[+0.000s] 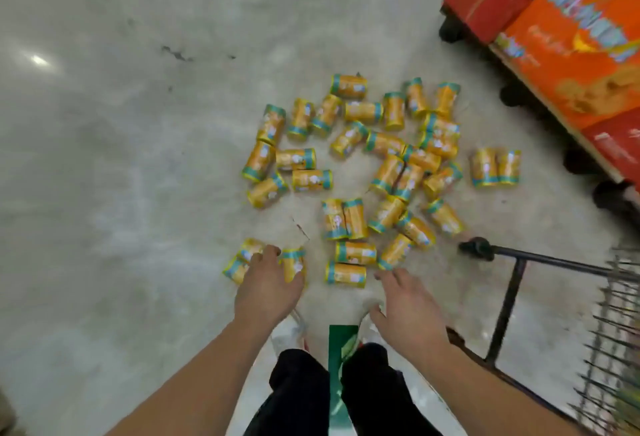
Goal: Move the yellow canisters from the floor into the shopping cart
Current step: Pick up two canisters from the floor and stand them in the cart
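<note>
Dozens of yellow canisters [356, 172] with teal bands lie scattered on the grey concrete floor [121, 158], most on their sides, some touching in pairs or short rows. Two canisters [496, 167] stand apart from the main cluster at the right, side by side. Left hand [268, 280]: lowered over a small group at the near left edge of the scatter, fingers curled around one canister [292, 262]; two more canisters [240, 261] lie just beside it, partly hidden under the fingers. Whether the grasp is fully closed cannot be told. Right hand [407, 304]: spread loosely, palm down, holding nothing, fingertips near a canister lying crosswise [346, 273]. Shopping cart [568, 318]: at the lower right, dark frame and wire basket partly out of view; its contents are too blurred to make out. Orange and red display cartons [568, 34] fill the upper right corner. The person's dark trousers [346, 397] and pale shoes [289, 335] appear at the bottom centre.
</note>
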`<state>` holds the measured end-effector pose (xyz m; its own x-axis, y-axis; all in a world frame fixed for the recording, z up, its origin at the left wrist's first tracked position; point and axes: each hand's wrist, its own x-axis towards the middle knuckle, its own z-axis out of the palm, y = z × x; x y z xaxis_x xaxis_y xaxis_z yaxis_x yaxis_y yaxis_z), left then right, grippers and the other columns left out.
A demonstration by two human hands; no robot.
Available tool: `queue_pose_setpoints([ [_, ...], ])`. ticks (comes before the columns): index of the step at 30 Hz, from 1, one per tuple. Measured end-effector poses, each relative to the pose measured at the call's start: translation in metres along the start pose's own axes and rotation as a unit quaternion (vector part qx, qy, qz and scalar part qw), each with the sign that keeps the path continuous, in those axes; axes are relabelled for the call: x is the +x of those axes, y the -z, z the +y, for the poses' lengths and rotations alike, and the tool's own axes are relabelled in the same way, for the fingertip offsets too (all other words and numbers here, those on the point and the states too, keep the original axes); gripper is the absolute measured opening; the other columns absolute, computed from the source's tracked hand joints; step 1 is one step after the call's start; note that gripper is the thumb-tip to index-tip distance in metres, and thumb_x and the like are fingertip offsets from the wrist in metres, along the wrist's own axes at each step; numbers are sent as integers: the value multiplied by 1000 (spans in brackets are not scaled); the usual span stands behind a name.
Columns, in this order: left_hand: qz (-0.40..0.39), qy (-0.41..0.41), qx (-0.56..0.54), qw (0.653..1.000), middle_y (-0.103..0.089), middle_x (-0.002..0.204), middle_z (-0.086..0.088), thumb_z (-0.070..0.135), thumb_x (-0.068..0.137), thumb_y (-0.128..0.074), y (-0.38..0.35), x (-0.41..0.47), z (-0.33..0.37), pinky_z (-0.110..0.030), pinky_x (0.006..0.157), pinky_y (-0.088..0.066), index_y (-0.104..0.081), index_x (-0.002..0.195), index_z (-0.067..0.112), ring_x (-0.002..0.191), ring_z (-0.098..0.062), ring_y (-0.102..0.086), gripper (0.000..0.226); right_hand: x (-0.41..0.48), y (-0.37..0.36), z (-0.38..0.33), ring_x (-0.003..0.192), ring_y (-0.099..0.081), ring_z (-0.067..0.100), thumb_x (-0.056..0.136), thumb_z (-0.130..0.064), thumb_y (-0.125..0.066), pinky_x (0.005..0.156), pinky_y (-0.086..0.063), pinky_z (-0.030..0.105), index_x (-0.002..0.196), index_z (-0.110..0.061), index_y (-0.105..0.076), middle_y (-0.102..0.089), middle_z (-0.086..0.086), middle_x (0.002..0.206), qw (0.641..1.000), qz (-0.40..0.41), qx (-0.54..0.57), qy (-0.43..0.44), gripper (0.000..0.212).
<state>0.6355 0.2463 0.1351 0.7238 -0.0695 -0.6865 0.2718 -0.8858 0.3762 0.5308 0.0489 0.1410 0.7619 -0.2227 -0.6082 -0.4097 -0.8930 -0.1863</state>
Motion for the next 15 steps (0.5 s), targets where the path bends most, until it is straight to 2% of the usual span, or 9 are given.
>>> queue_pose_setpoints([
  [2,-34,25,-9,999,-48,132,-12,38,87,-61,-47,41,-36,-36,87,-44,-38,137,14,121,-30,-50,61,35,-56,3,120,-50,25,86,-35,-56,92,-48,38,136,-24,-48,-51,2,130,1000,-7,-31,1,51],
  [4,-57,48,-18,997,-47,134,-13,35,86,-62,-97,84,-70,-39,92,-44,-32,142,15,122,-32,-49,67,75,-115,9,129,-44,26,85,-34,-57,98,-44,38,143,-25,-41,-46,3,140,999,-26,-35,2,60],
  [9,-37,61,-39,997,-52,126,-18,33,81,-67,-217,190,-134,-40,89,-46,-25,146,12,116,-36,-52,80,174,-256,35,143,-26,32,86,-36,-64,113,-29,43,153,-28,-23,-26,9,156,997,-44,-62,-1,79],
  [10,-29,72,-47,996,-50,130,-18,34,81,-68,-237,205,-142,-40,91,-45,-19,149,12,119,-36,-50,87,188,-281,41,143,-26,32,84,-36,-67,113,-29,44,152,-28,-23,-26,11,156,996,-47,-78,-2,81],
  [12,-2,109,-47,993,-42,136,-20,37,80,-69,-270,224,-151,-42,91,-44,-9,152,16,120,-39,-48,96,204,-324,53,136,-38,36,75,-31,-77,110,-35,48,147,-26,-36,-39,16,146,994,-24,-107,4,84],
  [14,42,144,-24,988,-38,135,-21,39,78,-70,-292,231,-152,-43,83,-46,-6,151,19,112,-41,-52,99,209,-357,65,124,-51,39,65,-24,-84,105,-42,51,139,-24,-49,-52,18,132,990,50,-133,20,82],
  [15,62,152,-10,986,-38,134,-20,37,78,-71,-300,232,-152,-44,80,-47,-6,151,19,110,-41,-53,99,210,-369,69,120,-53,39,67,-21,-83,104,-42,52,137,-24,-51,-54,18,129,985,84,-146,27,78],
])
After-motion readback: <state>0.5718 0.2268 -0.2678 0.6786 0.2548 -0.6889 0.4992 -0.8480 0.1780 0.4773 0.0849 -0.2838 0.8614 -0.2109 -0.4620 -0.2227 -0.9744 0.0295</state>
